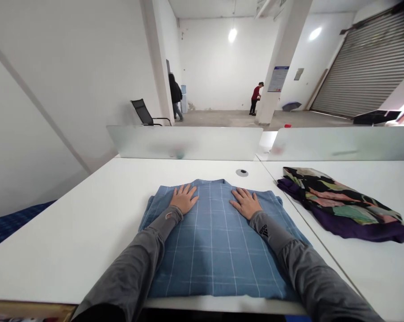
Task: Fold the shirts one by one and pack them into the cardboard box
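Observation:
A blue shirt with a white windowpane check (pixel 212 241) lies flat on the white table, its collar edge at the far side and its near edge by the table's front. My left hand (pixel 184 198) rests flat on its upper left part, fingers spread. On the upper right part lies my right hand (pixel 246 203), palm down with the fingers apart. Neither hand grips the cloth. Both forearms, in grey sleeves, cross the sides of the shirt and hide parts of it.
A patterned cloth with a dark purple layer (pixel 349 201) lies crumpled on the right. Behind the table (pixel 88 214) stand frosted dividers (pixel 188 142). A round cable grommet (pixel 242 172) sits past the collar. Farther off are a black chair (pixel 145 114) and two people.

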`<state>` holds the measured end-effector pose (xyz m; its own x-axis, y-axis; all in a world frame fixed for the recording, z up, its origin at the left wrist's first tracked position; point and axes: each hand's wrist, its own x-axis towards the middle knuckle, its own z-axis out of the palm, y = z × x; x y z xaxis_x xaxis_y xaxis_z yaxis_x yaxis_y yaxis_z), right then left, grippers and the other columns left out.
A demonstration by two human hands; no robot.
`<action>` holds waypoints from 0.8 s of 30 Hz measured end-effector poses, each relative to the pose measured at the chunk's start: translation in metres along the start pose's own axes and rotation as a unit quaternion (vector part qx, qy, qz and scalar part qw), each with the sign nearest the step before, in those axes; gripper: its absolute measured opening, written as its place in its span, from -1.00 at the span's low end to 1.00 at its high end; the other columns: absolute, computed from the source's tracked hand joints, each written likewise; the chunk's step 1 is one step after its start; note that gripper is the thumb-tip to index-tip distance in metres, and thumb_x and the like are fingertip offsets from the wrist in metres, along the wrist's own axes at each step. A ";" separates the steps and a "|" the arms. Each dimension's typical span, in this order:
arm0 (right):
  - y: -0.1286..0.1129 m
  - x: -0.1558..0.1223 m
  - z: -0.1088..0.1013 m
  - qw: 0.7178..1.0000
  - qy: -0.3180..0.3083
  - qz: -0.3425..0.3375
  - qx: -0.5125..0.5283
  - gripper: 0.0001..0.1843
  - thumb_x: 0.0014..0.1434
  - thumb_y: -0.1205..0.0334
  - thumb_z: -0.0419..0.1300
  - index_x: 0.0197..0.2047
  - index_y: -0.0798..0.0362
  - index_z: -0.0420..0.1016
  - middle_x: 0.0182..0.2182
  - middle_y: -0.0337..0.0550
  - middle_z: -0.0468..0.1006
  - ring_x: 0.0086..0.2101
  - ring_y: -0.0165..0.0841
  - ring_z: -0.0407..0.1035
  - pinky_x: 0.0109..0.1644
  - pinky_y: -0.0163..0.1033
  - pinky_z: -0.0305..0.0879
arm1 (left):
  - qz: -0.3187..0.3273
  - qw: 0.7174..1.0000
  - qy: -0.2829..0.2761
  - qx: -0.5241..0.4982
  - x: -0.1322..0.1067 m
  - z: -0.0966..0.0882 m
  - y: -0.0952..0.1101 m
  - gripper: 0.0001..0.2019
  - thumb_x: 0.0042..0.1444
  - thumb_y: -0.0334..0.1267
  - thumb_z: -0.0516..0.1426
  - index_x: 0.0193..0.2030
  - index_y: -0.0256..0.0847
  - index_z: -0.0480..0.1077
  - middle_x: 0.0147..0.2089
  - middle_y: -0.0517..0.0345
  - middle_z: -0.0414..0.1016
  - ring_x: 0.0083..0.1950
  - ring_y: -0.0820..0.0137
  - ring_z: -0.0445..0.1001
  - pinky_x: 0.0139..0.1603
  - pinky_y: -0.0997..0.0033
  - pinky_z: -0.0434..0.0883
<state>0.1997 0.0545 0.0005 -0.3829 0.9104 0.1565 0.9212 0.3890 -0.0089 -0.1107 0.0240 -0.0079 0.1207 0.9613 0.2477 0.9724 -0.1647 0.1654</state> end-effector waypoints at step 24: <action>0.102 -0.066 -0.023 0.961 0.123 0.239 0.068 -0.38 0.18 -0.01 0.03 0.14 0.28 0.38 0.08 0.31 0.42 0.12 0.09 0.27 0.10 0.19 0.25 | 0.000 0.993 0.059 0.103 -0.075 -0.055 -0.059 -0.56 0.25 -0.16 0.00 0.25 -0.18 0.29 0.39 -0.19 0.09 0.43 -0.10 -0.12 0.30 -0.37 -0.32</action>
<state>0.3206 0.0303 0.0120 0.1238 0.9354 0.3312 0.9641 -0.0344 -0.2632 -0.1879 -0.0505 0.0166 0.1075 0.9270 0.3593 0.9942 -0.1035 -0.0303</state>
